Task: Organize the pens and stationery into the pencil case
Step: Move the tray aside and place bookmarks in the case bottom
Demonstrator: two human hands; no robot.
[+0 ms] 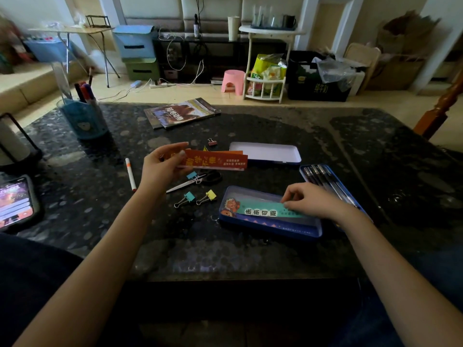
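Observation:
My left hand [162,166] holds a fan of orange-red bookmarks [218,160] above the dark table. My right hand [310,200] pinches the right end of a teal bookmark [260,210] that lies inside a blue pencil case tray [268,229]. Just right of it, a second blue tray [307,169] holds several dark pens [328,181]. A white tin lid [265,152] lies behind. Loose on the table are scissors [198,181], a blue binder clip [185,198], a yellow binder clip [207,197], a small brown clip [212,142] and a white marker [130,174].
A blue pen holder [84,116] with markers stands at the far left. A magazine [181,112] lies at the back of the table. A phone [15,204] rests at the left edge. A wooden post [438,106] rises at the right.

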